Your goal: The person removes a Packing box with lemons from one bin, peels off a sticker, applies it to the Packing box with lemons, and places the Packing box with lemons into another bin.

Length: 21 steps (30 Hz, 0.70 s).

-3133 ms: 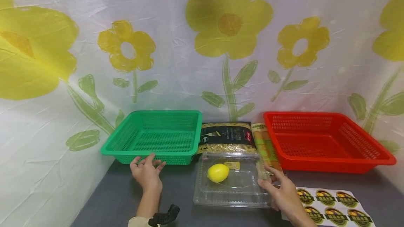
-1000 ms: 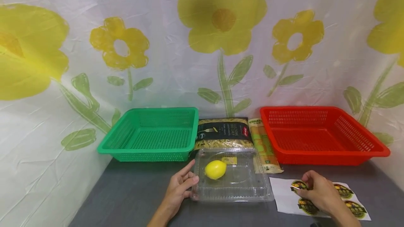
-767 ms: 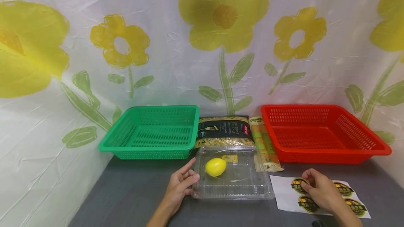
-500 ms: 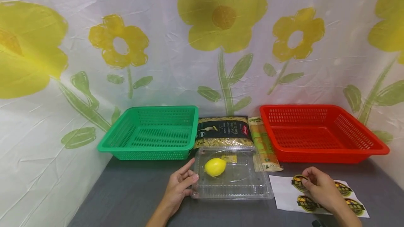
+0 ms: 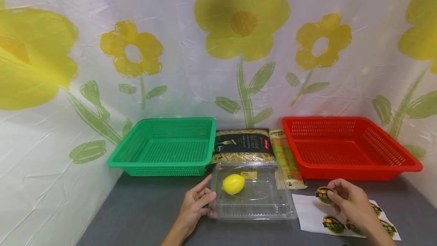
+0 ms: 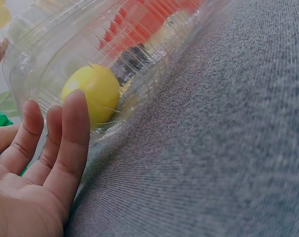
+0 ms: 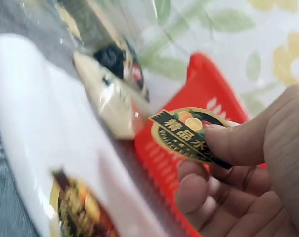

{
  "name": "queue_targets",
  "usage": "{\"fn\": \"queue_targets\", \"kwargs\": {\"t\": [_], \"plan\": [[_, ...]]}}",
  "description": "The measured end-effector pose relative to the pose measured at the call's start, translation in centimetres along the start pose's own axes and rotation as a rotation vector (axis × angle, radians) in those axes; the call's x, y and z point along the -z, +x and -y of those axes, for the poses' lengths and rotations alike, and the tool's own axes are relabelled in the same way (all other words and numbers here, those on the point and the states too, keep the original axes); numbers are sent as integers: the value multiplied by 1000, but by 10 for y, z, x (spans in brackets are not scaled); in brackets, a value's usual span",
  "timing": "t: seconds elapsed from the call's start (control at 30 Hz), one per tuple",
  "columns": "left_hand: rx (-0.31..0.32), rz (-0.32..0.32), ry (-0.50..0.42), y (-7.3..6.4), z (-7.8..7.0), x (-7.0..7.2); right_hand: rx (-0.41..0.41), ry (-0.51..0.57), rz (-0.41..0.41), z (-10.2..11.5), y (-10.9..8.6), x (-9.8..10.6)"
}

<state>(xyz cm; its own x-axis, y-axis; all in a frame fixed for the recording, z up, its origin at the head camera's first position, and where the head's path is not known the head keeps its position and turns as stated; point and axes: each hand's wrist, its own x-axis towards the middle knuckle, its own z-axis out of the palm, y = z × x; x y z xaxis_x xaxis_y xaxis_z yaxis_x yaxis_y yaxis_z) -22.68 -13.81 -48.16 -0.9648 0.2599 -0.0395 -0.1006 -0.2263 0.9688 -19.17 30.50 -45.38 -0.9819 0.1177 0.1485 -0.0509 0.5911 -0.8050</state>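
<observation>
My right hand (image 5: 355,202) pinches a round black-and-gold fruit sticker (image 7: 184,132) between thumb and fingers, lifted off the white sticker sheet (image 5: 308,208). The right wrist view shows Chinese characters and citrus fruit printed on it. Several more stickers remain on the sheet, partly hidden behind the hand. At the left side of a clear plastic clamshell container (image 5: 256,210), my left hand (image 5: 194,204) rests its fingers against the wall. A yellow lemon (image 5: 233,184) shows through the lid, and in the left wrist view the fingers (image 6: 75,128) lie just before it.
Behind the container lie a bag of pasta (image 5: 244,145) and an orange-green packet (image 5: 288,162). A green basket (image 5: 164,171) stands at back left, a red basket (image 5: 345,172) at back right. A flower-printed cloth (image 5: 191,86) hangs behind the dark table (image 5: 136,208).
My right hand has left the container for the sticker sheet and peeled one sticker up off it. My left hand has moved from the green basket to the container's left side.
</observation>
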Motion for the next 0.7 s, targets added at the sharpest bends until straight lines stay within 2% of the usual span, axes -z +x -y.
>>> {"fn": "queue_targets", "kwargs": {"t": [0.33, 0.7], "plan": [[-5, 2, 13, 0, 1, 0, 161, 121, 42, 47, 11, 5], [-4, -6, 17, 0, 0, 0, 259, 219, 59, 90, 18, -6]]}}
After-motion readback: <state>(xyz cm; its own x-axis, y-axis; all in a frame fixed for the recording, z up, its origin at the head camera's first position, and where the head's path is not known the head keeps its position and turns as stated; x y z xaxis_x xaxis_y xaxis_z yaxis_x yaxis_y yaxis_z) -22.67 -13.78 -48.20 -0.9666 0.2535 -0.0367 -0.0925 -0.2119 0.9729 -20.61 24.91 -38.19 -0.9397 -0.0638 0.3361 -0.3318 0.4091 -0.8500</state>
